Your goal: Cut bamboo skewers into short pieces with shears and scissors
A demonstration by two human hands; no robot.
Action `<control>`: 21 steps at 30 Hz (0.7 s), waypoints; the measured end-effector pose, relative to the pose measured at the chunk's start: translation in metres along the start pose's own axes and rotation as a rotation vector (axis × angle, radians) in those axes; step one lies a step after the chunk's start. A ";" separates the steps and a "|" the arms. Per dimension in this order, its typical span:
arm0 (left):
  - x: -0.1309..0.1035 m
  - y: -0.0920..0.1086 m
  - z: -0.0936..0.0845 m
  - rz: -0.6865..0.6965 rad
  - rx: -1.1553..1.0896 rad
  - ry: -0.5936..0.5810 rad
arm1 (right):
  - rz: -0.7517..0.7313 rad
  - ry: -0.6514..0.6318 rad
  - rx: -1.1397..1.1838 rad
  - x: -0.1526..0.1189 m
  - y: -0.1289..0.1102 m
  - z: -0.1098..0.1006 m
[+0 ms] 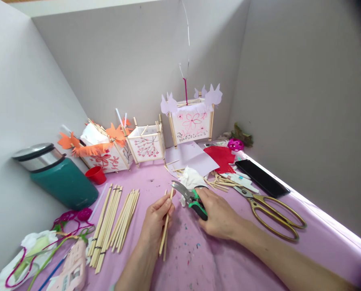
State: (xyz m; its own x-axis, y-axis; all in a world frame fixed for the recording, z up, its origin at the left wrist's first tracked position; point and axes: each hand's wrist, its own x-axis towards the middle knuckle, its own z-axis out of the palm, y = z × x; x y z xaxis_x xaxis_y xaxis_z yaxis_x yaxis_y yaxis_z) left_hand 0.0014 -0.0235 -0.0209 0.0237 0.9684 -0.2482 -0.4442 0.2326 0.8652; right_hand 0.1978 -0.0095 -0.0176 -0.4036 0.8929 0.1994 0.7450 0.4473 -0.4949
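Two thin wooden sticks [167, 226] stand nearly upright in my left hand [159, 212], pinched between thumb and fingers. My right hand [218, 212] is wrapped round green-and-black pruning shears [193, 199]. The curved blades of the shears point left, at the top end of one stick; whether they touch it is hard to tell. Left of my left hand lie a loose pile of sticks [125, 218] and bundles of sticks tied with black bands [106, 222]. A crumpled white tissue [192, 178] lies just behind the shears.
Paper-and-stick lanterns [146, 147] stand at the back. To the left are a teal bottle [65, 182], a red cup [96, 174], magenta yarn and a pink glue gun [72, 266]. Large gold-handled scissors [273, 214], stick offcuts, red paper and a black phone [262, 178] lie right.
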 end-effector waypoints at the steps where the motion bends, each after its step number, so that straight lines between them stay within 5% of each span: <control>1: 0.000 0.000 0.000 -0.002 -0.008 -0.007 | 0.003 0.003 -0.001 0.000 0.000 0.000; 21: 0.004 -0.005 -0.001 0.067 0.109 0.057 | -0.029 0.039 -0.035 0.000 0.004 0.005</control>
State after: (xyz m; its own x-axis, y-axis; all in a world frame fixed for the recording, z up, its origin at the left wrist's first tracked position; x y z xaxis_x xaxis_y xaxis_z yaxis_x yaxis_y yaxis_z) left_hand 0.0028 -0.0213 -0.0267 -0.0556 0.9762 -0.2098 -0.3433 0.1786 0.9221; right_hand 0.1980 -0.0078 -0.0236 -0.4048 0.8807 0.2460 0.7518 0.4737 -0.4587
